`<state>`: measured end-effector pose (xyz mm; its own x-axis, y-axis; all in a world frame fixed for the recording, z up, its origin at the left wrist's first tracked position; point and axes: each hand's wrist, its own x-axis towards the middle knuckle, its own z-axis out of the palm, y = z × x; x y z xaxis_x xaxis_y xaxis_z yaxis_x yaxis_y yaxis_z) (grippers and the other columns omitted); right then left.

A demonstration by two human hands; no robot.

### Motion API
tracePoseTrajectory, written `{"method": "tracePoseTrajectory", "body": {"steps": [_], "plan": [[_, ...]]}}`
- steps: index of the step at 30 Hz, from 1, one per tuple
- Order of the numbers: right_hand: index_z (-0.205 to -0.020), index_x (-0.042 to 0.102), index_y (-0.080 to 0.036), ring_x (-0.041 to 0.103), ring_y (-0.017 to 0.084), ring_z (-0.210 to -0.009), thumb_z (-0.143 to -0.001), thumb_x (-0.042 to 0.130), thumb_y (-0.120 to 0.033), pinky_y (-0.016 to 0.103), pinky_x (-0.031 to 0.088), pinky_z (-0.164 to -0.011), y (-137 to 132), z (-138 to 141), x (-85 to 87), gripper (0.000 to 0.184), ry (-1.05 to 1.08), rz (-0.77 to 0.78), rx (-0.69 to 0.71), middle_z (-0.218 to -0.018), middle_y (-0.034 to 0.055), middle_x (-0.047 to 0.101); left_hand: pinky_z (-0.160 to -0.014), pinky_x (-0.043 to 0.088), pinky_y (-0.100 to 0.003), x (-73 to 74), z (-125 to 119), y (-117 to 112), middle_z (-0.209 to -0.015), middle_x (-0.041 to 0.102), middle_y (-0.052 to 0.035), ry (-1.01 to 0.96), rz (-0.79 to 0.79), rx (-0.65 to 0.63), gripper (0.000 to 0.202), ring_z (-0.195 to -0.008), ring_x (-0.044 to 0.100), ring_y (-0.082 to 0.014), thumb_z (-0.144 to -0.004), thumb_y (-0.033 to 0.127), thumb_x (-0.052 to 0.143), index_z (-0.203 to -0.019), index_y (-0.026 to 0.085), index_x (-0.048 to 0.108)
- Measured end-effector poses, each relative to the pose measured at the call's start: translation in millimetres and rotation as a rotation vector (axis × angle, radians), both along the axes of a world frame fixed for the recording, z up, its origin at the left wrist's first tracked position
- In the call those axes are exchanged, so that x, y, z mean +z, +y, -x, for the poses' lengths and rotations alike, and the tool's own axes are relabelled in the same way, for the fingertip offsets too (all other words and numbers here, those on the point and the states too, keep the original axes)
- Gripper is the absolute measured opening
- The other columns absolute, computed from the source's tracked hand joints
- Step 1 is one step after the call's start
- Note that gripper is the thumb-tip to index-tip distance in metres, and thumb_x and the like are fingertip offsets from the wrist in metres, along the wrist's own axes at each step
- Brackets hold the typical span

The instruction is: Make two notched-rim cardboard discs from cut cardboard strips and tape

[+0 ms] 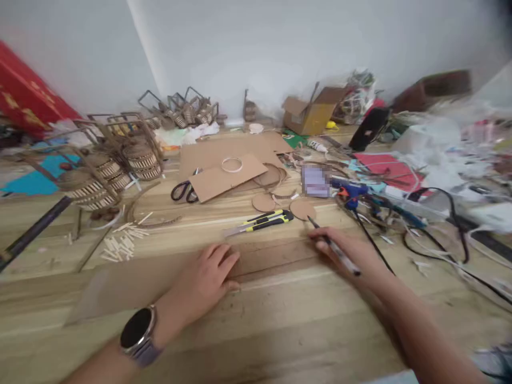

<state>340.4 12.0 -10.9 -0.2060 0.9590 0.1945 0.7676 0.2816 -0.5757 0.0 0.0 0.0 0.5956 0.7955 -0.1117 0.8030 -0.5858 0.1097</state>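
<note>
A long brown cardboard strip (140, 282) lies across the wooden table in front of me. My left hand (204, 282), wearing a watch, rests flat on it with fingers stretched out. My right hand (344, 256) grips a pen (338, 250) above the strip's right end, its tip up and to the left near a round cardboard disc (303, 209). Another cardboard disc (263, 202) lies to the left. Just beyond the strip is a black-and-yellow utility knife (270, 220) with its blade out. Farther back, a pale ring (232, 165) sits on a cardboard piece (244, 173).
Small woven baskets (144, 160) and a pile of short sticks (125, 242) are on the left. Scissors (184, 192) lie partly under cardboard. On the right are a blue glue gun (350, 196), tangled cords and plastic bags (432, 138). A cardboard box (316, 114) stands behind.
</note>
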Motion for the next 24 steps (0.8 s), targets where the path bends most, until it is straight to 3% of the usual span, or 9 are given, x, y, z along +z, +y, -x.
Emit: {"method": "tracePoseTrajectory", "body": {"steps": [4,7,9,11,13,16,18,24], "plan": [[-0.109,0.063,-0.027,0.07,0.028,-0.098,-0.092,0.051,-0.056,0.047,0.052,-0.092,5,3,16.1,0.036,0.386,-0.112,-0.162,-0.101,0.0076,0.076,-0.106,0.044,-0.054,-6.8,10,-4,-0.14,0.054,-0.0174,-0.034,-0.033,-0.037,0.052,-0.129,0.048,-0.034,-0.094,0.042,0.058,-0.137,0.013,0.054],[-0.104,0.06,-0.03,0.072,0.02,-0.079,-0.091,0.058,-0.053,0.041,0.056,-0.084,14,9,26.7,0.026,0.823,-0.137,-0.227,-0.078,-0.0006,0.074,-0.104,0.046,-0.052,-11.2,14,-4,-0.138,0.056,-0.0154,-0.059,-0.095,-0.056,0.052,-0.126,0.051,-0.0329,-0.094,0.046,0.057,-0.137,0.017,0.054],[-0.098,0.06,-0.03,0.071,0.018,-0.072,-0.088,0.063,-0.05,0.038,0.057,-0.079,20,14,31.9,0.022,0.95,-0.163,-0.248,-0.072,-0.003,0.072,-0.104,0.045,-0.053,-10.8,12,-3,-0.139,0.055,-0.0153,-0.071,-0.15,-0.047,0.053,-0.126,0.05,-0.0338,-0.092,0.05,0.059,-0.135,0.018,0.056],[-0.097,0.061,-0.028,0.07,0.019,-0.073,-0.085,0.066,-0.048,0.037,0.056,-0.078,22,18,34.2,0.023,0.864,-0.157,-0.248,-0.073,-0.0018,0.072,-0.105,0.044,-0.054,-6.8,8,-3,-0.138,0.056,-0.0158,-0.075,-0.176,-0.029,0.052,-0.126,0.05,-0.0345,-0.091,0.048,0.062,-0.132,0.017,0.058],[-0.098,0.062,-0.026,0.071,0.022,-0.079,-0.083,0.068,-0.049,0.039,0.056,-0.078,19,18,31.9,0.028,0.643,-0.08,-0.158,-0.079,0.0016,0.074,-0.103,0.047,-0.052,-0.6,1,-2,-0.131,0.06,-0.015,-0.073,-0.14,-0.023,0.044,-0.121,0.053,-0.0325,-0.092,0.04,0.063,-0.128,0.015,0.06],[-0.1,0.064,-0.025,0.071,0.025,-0.09,-0.082,0.067,-0.045,0.039,0.056,-0.079,10,10,20.5,0.028,0.277,0.053,0.034,-0.097,0.0069,0.075,-0.095,0.053,-0.046,7.7,-10,-3,-0.121,0.065,-0.0124,-0.076,-0.034,-0.042,0.03,-0.111,0.059,-0.0282,-0.094,0.024,0.06,-0.123,0.015,0.064],[-0.102,0.065,-0.025,0.07,0.025,-0.095,-0.085,0.062,-0.04,0.039,0.056,-0.083,3,3,10.3,0.023,0.118,0.083,0.084,-0.108,0.0078,0.074,-0.094,0.054,-0.046,10.1,-16,-3,-0.119,0.065,-0.0121,-0.081,0.001,-0.058,0.028,-0.109,0.06,-0.0278,-0.094,0.018,0.059,-0.121,0.014,0.065],[-0.098,0.061,-0.027,0.067,0.027,-0.11,-0.087,0.054,-0.031,0.046,0.053,-0.094,-9,-12,-11.4,0.014,0.067,0.087,0.058,-0.122,0.0085,0.071,-0.095,0.054,-0.047,7.3,-30,-1,-0.121,0.065,-0.012,-0.082,-0.017,-0.099,0.025,-0.111,0.06,-0.0288,-0.093,0.016,0.059,-0.117,0.013,0.067]]}}
